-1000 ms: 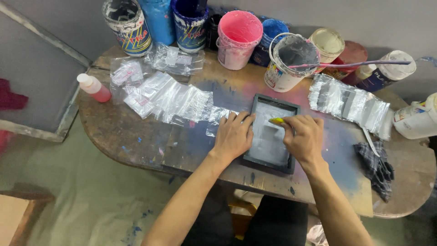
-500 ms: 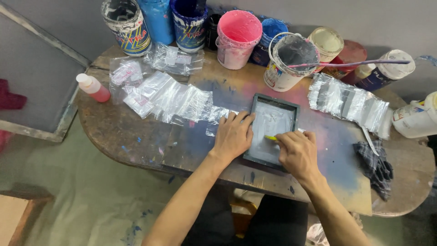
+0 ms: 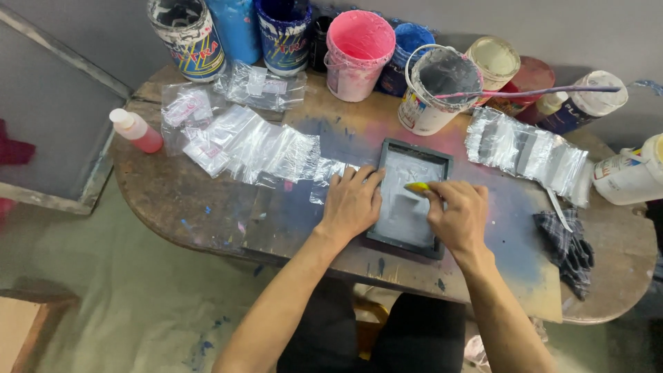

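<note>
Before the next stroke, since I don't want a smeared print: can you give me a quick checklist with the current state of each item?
1. Left hand pressing on the small framed screen's left edge: ok.
2. Right hand gripping the yellow squeegee on the mesh: ok.
3. Clear bag lying flat under the screen: cannot tell.
4. Row of clear plastic bags lying beside the left hand: ok.
5. White paint tub with stirring stick clear of the screen: ok.
</note>
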